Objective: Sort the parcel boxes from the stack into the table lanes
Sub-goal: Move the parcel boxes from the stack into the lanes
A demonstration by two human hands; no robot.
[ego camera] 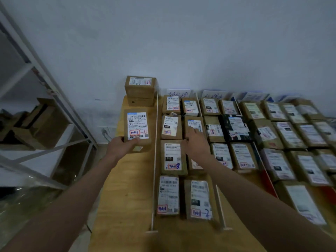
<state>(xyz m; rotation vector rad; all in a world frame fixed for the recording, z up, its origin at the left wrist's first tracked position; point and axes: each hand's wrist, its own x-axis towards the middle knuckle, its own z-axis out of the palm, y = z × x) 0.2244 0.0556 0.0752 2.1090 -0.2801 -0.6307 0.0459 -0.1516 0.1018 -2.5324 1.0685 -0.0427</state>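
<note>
Holding a labelled parcel box (137, 129) by its near end in my left hand (121, 146), I have it lifted over the bare left strip of the table (125, 188); my right hand (197, 144) reaches out with fingers extended onto a box (195, 126) in the first lane; the stack (140, 90) at the far corner looks down to two boxes; the lanes to the right are packed in rows behind thin white dividers (155, 160), so I judge the sorting nearly finished.
</note>
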